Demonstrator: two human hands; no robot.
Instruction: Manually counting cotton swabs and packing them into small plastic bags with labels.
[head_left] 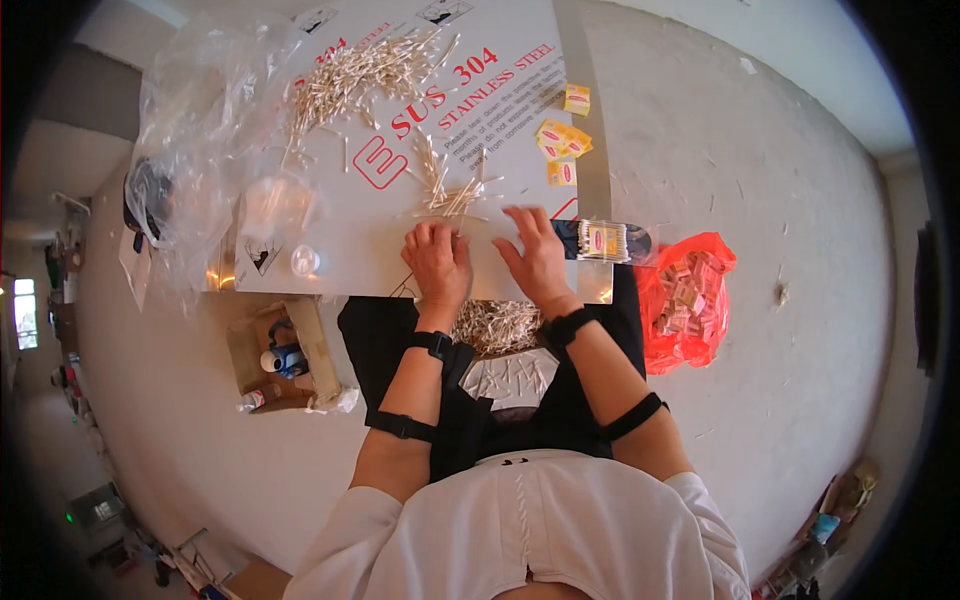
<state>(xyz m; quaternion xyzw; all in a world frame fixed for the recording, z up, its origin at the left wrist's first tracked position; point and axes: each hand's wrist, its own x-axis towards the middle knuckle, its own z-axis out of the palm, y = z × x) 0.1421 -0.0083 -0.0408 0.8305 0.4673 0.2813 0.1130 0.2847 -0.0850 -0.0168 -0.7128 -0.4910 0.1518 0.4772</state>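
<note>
In the head view, I am judging the work in hand to be partly done: a clear packet (605, 241) of aligned cotton swabs with a yellow card is lying right of centre, at the edge of the surface (370, 250). Left over, loose swabs (365, 75) are lying heaped at upper centre, a smaller cluster (452, 195) is lying just above the hands, and another heap (495, 328) is sitting below them. The left hand (437, 262), at centre, is resting with fingers bent; I am not managing to tell whether it is grasping a swab. The right hand (533, 258) is hanging spread and unclenched, holding nothing visible.
</note>
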